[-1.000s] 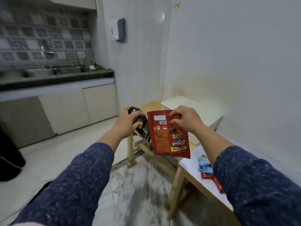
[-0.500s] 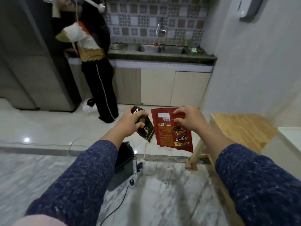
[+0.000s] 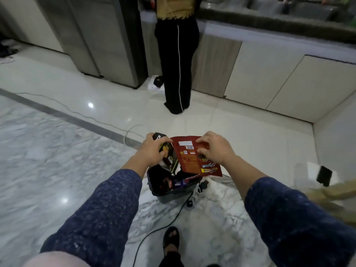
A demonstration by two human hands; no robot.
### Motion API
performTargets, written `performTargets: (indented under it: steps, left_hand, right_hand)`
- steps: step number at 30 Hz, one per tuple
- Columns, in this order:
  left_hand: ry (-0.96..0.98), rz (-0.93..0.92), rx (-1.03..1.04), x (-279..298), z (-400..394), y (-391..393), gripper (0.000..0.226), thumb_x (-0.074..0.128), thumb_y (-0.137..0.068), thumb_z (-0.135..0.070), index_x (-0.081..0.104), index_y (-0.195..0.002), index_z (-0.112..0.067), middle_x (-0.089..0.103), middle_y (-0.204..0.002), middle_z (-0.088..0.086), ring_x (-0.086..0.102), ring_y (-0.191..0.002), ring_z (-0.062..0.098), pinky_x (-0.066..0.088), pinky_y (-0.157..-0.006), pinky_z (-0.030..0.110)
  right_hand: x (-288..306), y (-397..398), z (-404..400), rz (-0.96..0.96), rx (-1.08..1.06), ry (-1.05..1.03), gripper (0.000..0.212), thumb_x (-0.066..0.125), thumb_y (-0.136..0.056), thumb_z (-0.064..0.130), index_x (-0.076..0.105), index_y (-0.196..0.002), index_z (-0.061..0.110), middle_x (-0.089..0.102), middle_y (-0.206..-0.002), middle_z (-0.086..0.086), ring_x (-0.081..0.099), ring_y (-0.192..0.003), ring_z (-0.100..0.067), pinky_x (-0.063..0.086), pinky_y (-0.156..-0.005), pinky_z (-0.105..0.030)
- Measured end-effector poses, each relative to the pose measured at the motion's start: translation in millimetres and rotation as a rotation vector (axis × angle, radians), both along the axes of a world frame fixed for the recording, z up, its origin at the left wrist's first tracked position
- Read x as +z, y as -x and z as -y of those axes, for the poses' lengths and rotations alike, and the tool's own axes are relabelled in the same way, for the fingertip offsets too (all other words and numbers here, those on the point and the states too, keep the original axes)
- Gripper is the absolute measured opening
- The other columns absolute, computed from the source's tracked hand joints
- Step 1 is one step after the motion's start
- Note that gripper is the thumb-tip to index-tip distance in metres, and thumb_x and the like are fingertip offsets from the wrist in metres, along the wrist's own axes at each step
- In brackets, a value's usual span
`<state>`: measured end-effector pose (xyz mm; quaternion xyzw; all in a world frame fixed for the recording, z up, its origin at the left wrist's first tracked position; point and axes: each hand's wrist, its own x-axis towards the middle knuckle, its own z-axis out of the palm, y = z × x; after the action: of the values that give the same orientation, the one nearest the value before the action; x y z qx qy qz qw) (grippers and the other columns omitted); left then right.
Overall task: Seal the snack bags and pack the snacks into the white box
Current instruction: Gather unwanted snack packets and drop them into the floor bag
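Turned away from the table since a second ago, the person holds both packets above a black bin: left hand gripping the dark packet, right hand pinching the red bag. White box out of view; these look bound for discarding, not packing.

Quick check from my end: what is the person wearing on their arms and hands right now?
Both arms are in dark navy long sleeves with a fine pale speckle, the left sleeve and right sleeve pushed back short of the wrists. The left hand and right hand are bare: no gloves, rings or watch visible.
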<state>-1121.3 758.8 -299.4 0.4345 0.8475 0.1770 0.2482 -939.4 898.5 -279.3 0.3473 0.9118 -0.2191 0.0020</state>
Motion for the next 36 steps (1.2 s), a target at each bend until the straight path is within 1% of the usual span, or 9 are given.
performTargets:
  steps: [6,14,19,21,24,26,30,33,36]
  left_hand:
    - [0.095,0.081,0.057,-115,-22,46,0.038,0.057,-0.090,-0.016,0.054,-0.125,-0.032,0.022,-0.141,0.014,0.037,-0.128,0.035,0.035,-0.110,0.034]
    - [0.182,0.162,0.095,-271,-35,57,0.045,0.058,-0.089,-0.013,0.051,-0.130,-0.029,0.017,-0.146,0.017,0.037,-0.129,0.034,0.030,-0.110,0.026]
    - [0.377,0.213,0.034,-312,-46,55,0.053,0.055,-0.092,-0.024,0.036,-0.140,-0.036,-0.006,-0.156,0.016,0.020,-0.142,0.036,0.030,-0.113,0.034]
    - [0.430,0.201,0.006,-303,-51,53,0.061,0.055,-0.092,-0.028,0.025,-0.145,-0.032,0.001,-0.157,0.016,0.019,-0.143,0.034,0.030,-0.112,0.035]
    - [0.488,0.156,-0.037,-264,-65,56,0.071,0.054,-0.092,-0.034,0.015,-0.149,-0.017,0.024,-0.150,0.018,0.029,-0.137,0.034,0.031,-0.110,0.037]
    - [0.491,0.097,-0.047,-222,-80,60,0.069,0.053,-0.092,-0.035,0.019,-0.147,-0.012,0.029,-0.147,0.018,0.031,-0.135,0.034,0.032,-0.109,0.038]
    - [0.437,-0.040,-0.084,-124,-117,62,0.064,0.047,-0.095,-0.035,0.022,-0.146,-0.004,0.025,-0.151,0.018,0.024,-0.140,0.031,0.025,-0.111,0.035]
    - [0.334,-0.134,-0.092,-38,-153,59,0.058,0.045,-0.096,-0.034,0.029,-0.142,-0.003,0.031,-0.147,0.018,0.029,-0.137,0.031,0.029,-0.109,0.036]
    - [0.191,-0.227,-0.128,41,-190,51,0.054,0.046,-0.096,-0.034,0.034,-0.141,-0.006,0.037,-0.143,0.017,0.038,-0.131,0.032,0.034,-0.106,0.039]
  right_hand:
    - [-116,71,-30,0.039,0.065,0.173,0.040,0.068,-0.081,0.031,0.062,-0.120,0.023,0.056,-0.118,-0.002,0.055,-0.109,-0.020,0.041,-0.093,-0.029]
    - [-272,100,-63,0.172,0.192,0.316,0.045,0.068,-0.082,0.028,0.058,-0.126,0.021,0.048,-0.129,-0.006,0.049,-0.118,-0.022,0.033,-0.098,-0.024]
    - [-318,104,-78,0.361,0.280,0.437,0.064,0.069,-0.080,0.035,0.043,-0.138,0.029,0.030,-0.149,-0.004,0.033,-0.136,-0.023,0.029,-0.111,-0.032]
    - [-313,102,-81,0.421,0.280,0.422,0.073,0.067,-0.081,0.040,0.033,-0.143,0.024,0.025,-0.152,-0.004,0.030,-0.138,-0.024,0.030,-0.111,-0.034]
    - [-276,97,-91,0.428,0.245,0.391,0.076,0.063,-0.083,0.041,0.028,-0.146,0.016,0.024,-0.154,-0.006,0.028,-0.139,-0.024,0.029,-0.111,-0.035]
    - [-236,94,-101,0.416,0.222,0.366,0.073,0.060,-0.085,0.042,0.029,-0.145,0.014,0.026,-0.153,-0.008,0.029,-0.139,-0.025,0.029,-0.111,-0.036]
    - [-144,86,-128,0.350,0.157,0.273,0.065,0.056,-0.087,0.040,0.035,-0.142,0.012,0.034,-0.149,-0.009,0.034,-0.135,-0.025,0.030,-0.109,-0.035]
    - [-61,75,-154,0.263,0.078,0.180,0.061,0.055,-0.088,0.040,0.038,-0.140,0.011,0.038,-0.146,-0.009,0.035,-0.135,-0.025,0.031,-0.111,-0.036]
    - [18,57,-180,0.150,-0.011,0.058,0.054,0.054,-0.089,0.037,0.046,-0.134,0.008,0.046,-0.141,-0.011,0.042,-0.130,-0.027,0.036,-0.108,-0.037]
